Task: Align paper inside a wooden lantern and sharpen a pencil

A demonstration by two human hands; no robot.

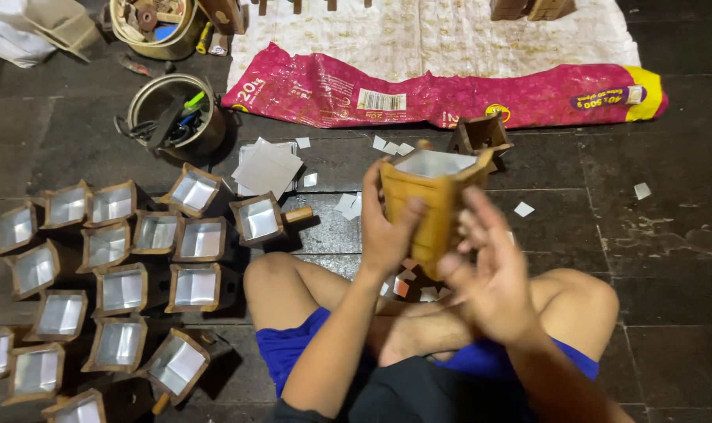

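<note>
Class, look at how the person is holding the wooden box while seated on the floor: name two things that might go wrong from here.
1. Only the left hand seems to grip the wooden box; the right hand looks blurred and open beside it, so the box may slip onto the knees.
2. Finished boxes crowd the floor by the left knee; a shifted leg could knock them.

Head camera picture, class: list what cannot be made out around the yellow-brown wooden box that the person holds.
- Right hand: motion-blurred, so its contact with the yellow-brown wooden box is unclear.
- Box's lower end: hidden by the left hand and right hand.
- Small pieces on the dark floor between the knees: partly hidden, too small to identify.
- Round metal tub of tools: cut off by the top edge.
</note>
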